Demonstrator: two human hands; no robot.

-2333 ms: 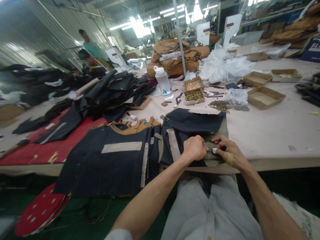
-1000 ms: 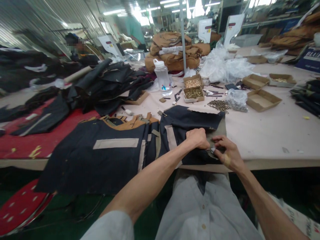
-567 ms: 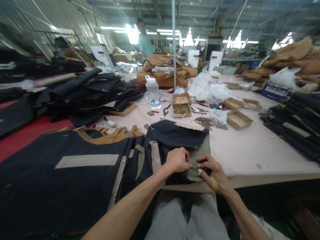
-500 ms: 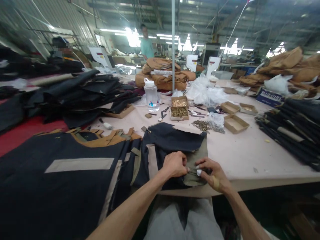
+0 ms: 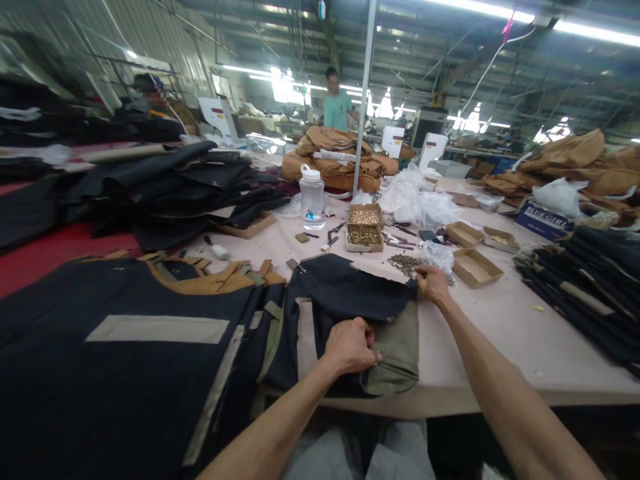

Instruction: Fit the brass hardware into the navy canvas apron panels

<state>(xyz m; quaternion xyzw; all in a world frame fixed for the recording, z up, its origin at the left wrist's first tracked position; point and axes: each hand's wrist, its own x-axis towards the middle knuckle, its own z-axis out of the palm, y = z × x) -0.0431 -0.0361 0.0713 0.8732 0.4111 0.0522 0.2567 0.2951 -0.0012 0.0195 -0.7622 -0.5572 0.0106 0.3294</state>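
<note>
A dark navy garment piece (image 5: 345, 287) with an olive lining (image 5: 405, 333) lies folded at the table's front edge. My left hand (image 5: 353, 347) is closed on the olive lining, thumb and fingers pinched near its middle. At the garment's upper right corner, beside the small pile of metal parts, my right hand (image 5: 431, 283) pinches the navy cloth. A pale strip (image 5: 306, 330) runs down the garment left of my left hand. Further left, a stack of navy pieces (image 5: 160, 373) with tan edging lies flat.
Boxes of brass fittings (image 5: 365, 238), a clear bottle (image 5: 313, 200), a metal pole (image 5: 364, 100) and plastic bags (image 5: 415, 200) stand behind. Dark cloth piles (image 5: 585, 287) flank both sides. Two people are in the background, one in a green shirt (image 5: 337, 110).
My right hand has moved up and away from the lining to the garment's upper right corner and closed there. My left hand stays on the lining. The view has shifted slightly.
</note>
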